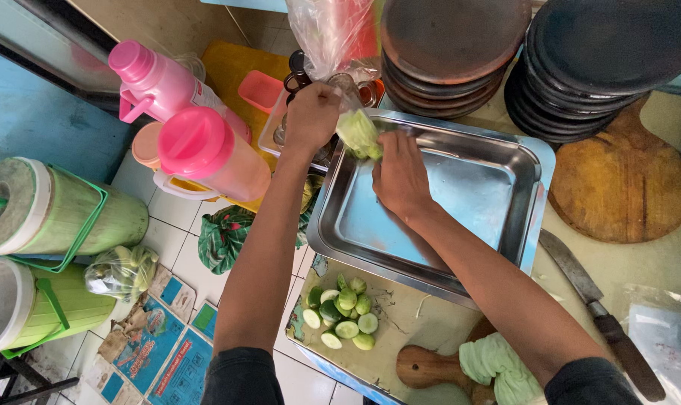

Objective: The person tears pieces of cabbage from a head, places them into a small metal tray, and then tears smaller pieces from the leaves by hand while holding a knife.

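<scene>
Left hand (312,114) pinches plastic bag (340,45); greens (359,133) below.

Pink jugs (205,150); green cucumber slices (344,315)

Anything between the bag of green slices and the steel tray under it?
Nothing visible. The left hand grips the clear plastic bag by its neck, the right hand is at the bag's bottom, and both sit over the far-left corner of the steel tray, whose floor shows bare. The cut cucumber ends lie outside it.
</scene>
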